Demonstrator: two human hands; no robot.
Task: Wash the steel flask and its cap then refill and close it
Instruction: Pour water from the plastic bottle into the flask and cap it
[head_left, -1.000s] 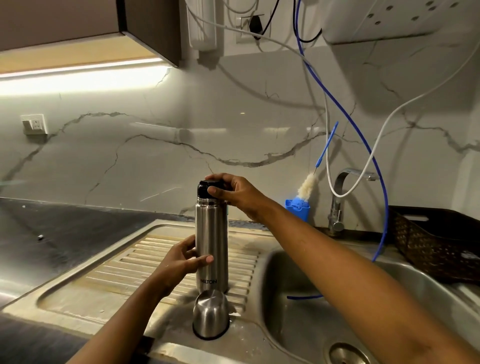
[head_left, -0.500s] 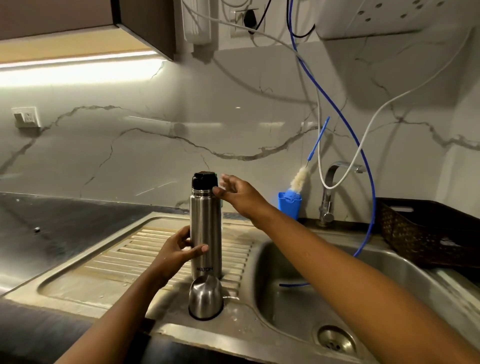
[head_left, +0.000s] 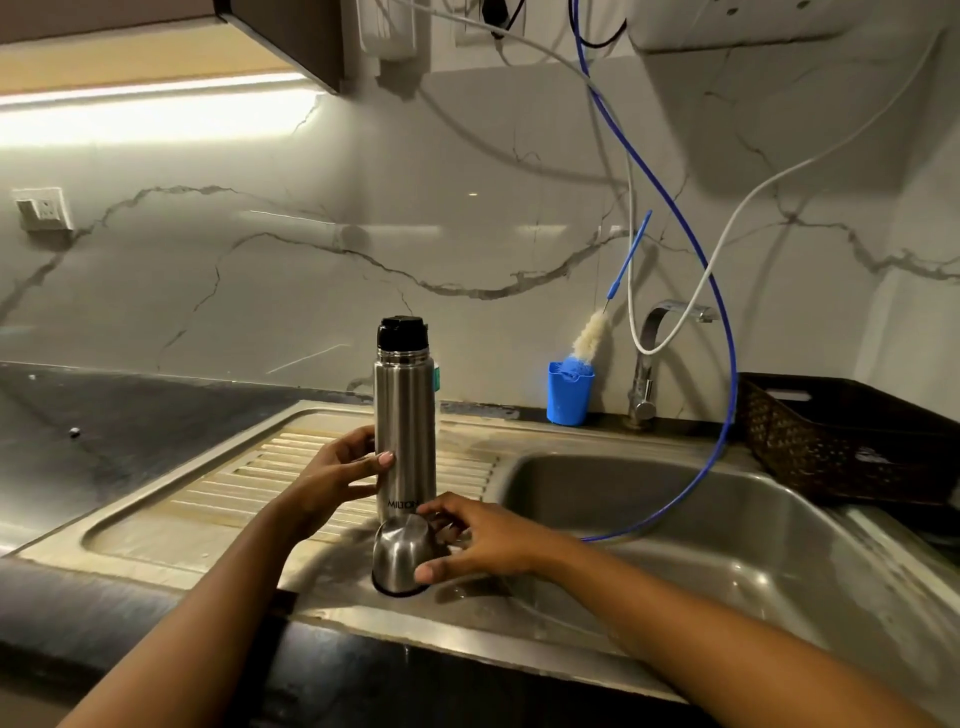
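Standing upright on the ribbed drainboard (head_left: 234, 493), the steel flask (head_left: 405, 431) has its black stopper (head_left: 402, 332) seated on the neck, so the inner closure looks done. Whether it has been washed and refilled cannot be read from outside. Going by the seated stopper and the wet sheen near its foot, I judge the job close to its end. What is left is the outer cap (head_left: 400, 558), which sits mouth-down at the flask's 6 o'clock, just beside its base, on the flat front of the sink unit. It has to be lifted, turned over and screwed down over the stopper.

The left hand (head_left: 337, 475) comes in from 8 o'clock, its grip wrapped round the flask's lower body. The right hand (head_left: 483, 540) reaches in from 4 o'clock, its grip closed on the cap, thumb low at the front and fingers over the far side.

Flask and cap are smooth brushed steel with long streaks of reflected light. The flask is a tall straight cylinder, and the cap is a short rounded dome with a dark rim at its mouth. The stopper looks like matte black plastic. The drainboard is dull, stained steel with parallel ridges.

At the flask's 3 o'clock lies the deep basin (head_left: 675, 519). At 2 o'clock a blue plastic holder (head_left: 569, 395) carries a fluffy bottle brush (head_left: 592, 332), with the chrome tap (head_left: 647, 374) beyond. At 9 o'clock the dark stone worktop (head_left: 130, 415) shines faintly.
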